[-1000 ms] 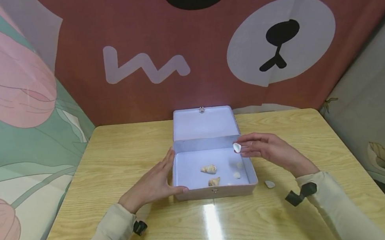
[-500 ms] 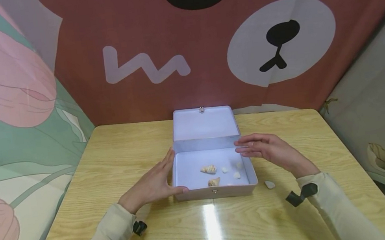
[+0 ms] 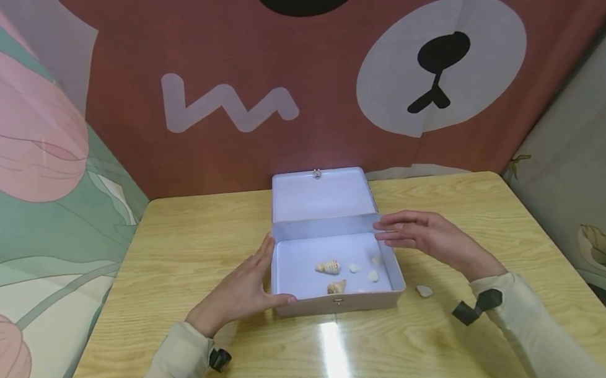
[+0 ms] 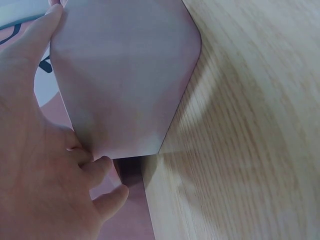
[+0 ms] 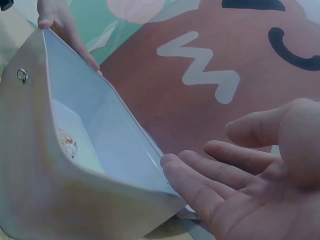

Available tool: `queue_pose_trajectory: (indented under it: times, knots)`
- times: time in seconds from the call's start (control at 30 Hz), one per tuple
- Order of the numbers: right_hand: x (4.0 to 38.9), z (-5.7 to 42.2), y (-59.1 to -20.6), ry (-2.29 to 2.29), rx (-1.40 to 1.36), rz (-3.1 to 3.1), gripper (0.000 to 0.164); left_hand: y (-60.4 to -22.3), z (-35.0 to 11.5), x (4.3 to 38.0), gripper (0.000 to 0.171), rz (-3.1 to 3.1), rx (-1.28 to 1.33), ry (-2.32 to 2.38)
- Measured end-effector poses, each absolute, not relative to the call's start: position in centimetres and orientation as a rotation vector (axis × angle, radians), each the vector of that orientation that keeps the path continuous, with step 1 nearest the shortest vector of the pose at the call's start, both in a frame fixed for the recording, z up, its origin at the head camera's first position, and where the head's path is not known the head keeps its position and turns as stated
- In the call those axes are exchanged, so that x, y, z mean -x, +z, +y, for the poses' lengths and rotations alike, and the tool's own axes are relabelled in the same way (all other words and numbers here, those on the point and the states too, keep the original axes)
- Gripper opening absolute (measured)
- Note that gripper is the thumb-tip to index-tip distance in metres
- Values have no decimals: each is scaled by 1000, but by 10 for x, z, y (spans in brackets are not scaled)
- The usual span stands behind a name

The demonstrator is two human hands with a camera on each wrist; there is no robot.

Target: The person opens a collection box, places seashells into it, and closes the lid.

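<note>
An open metal box [image 3: 305, 306], pale inside, stands on the table with its lid [image 3: 319, 194] tilted back. My left hand [image 3: 238, 290] grips its left end, thumb over the front rim and fingers at the back corner. A spiral shell [image 3: 329, 267] with brown marks and a tan whelk-like shell [image 3: 337, 287] lie inside. Several small white shells [image 3: 373, 276] lie toward the right of the floor. My right hand [image 3: 435, 239] hovers at the box's right rim, fingers loosely extended and holding nothing. In the right wrist view its fingertips [image 5: 170, 162] overlap the rim.
One white shell [image 3: 424, 290] lies on the wooden table [image 3: 211, 224] just right of the box. Behind the table hangs a red cloth [image 3: 221, 161] with a bear print. Patterned cloths [image 3: 34, 244] hang at both sides.
A white shell held in my right hand has dropped into the box and now lies beside the spiral shell. The right hand has shifted slightly right. My left hand has not moved.
</note>
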State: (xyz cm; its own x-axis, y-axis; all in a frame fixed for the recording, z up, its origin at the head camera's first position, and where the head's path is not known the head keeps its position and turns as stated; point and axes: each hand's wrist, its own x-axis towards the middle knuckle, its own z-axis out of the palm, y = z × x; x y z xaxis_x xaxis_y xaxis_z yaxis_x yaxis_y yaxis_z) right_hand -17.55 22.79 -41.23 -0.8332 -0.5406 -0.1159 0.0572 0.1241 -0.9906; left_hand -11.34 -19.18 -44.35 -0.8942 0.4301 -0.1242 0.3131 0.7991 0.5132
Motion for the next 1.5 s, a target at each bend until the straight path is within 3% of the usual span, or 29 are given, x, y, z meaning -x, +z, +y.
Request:
queue_pose_trajectory:
  times: [0.5, 0.97, 1.5]
  knots:
    - [170, 250, -421, -1797, 364, 1938, 53, -446, -193, 114, 134, 2749, -588, 732]
    - [166, 268, -443, -1802, 332, 1931, 44, -443, -192, 115, 136, 2760, -584, 702]
    - [152, 281, -480, -1762, 175, 1943, 61, -441, -192, 115, 133, 2756, -594, 686]
